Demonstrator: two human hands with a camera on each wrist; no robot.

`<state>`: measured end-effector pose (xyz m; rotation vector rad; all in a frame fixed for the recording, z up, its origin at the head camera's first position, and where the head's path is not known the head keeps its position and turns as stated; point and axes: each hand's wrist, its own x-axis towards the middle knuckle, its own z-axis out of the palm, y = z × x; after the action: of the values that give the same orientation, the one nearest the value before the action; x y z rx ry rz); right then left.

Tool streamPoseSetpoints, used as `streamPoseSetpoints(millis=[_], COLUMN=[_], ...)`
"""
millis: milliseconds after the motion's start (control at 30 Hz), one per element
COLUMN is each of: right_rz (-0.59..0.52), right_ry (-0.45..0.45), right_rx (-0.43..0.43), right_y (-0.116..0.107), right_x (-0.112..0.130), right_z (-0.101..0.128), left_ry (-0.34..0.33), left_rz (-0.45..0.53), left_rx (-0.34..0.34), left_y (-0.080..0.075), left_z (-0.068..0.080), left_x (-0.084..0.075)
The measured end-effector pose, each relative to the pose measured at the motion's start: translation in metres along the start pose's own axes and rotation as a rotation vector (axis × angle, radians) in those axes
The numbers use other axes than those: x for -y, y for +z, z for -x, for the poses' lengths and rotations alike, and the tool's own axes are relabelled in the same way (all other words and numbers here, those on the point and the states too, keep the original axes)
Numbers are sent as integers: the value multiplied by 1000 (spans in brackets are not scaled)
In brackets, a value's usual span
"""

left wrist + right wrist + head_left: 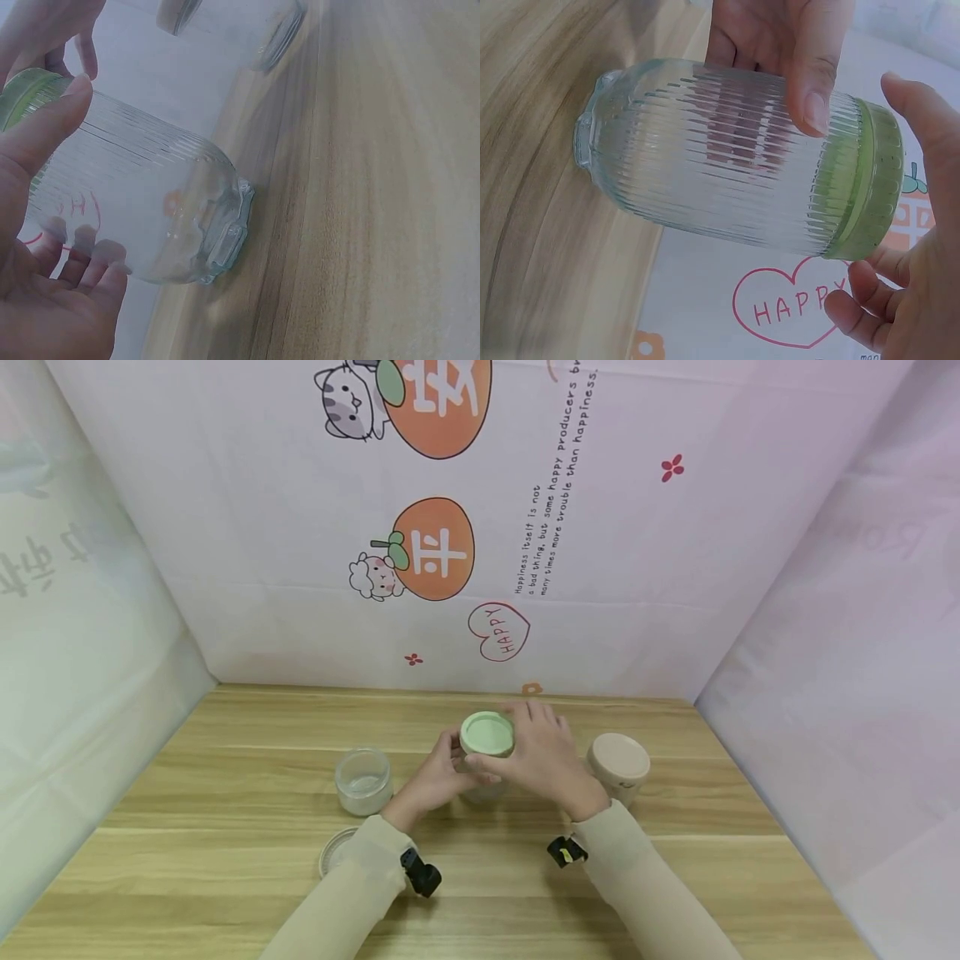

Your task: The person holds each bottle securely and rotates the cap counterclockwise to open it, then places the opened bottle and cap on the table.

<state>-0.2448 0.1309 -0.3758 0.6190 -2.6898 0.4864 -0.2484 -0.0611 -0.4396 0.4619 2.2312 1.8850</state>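
A ribbed glass jar (483,781) with a green lid (487,733) stands on the wooden table (225,860) at the centre. My left hand (442,768) grips the jar's body from the left. In the right wrist view the left thumb (810,82) presses on the ribbed glass jar (712,165). My right hand (536,752) curls round the green lid (870,187) from the right, thumb above and fingers (855,300) below. The left wrist view shows the jar (142,210) in my left hand (52,225) with its base on the wood.
A jar with a beige lid (618,762) stands just right of my right hand. A small open glass jar (363,781) sits to the left, and a loose lid (335,852) lies partly under my left sleeve. Printed cloth walls close in the back and both sides.
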Motion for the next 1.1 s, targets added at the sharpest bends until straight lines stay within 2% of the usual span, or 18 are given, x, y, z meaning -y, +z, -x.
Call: streamPoseSetpoints(millis=[433, 633, 1100], right_rz=[-30, -76, -170], right_ry=[-2, -37, -108], right_rx=[34, 40, 133], right_y=[-1, -2, -8], right_x=[-2, -4, -14], right_z=[2, 2, 2], left_ry=[4, -3, 27], left_rz=[-8, -23, -37], left_rx=[-2, -15, -3], left_y=[0, 0, -1], left_z=[0, 0, -2], left_x=[1, 1, 2])
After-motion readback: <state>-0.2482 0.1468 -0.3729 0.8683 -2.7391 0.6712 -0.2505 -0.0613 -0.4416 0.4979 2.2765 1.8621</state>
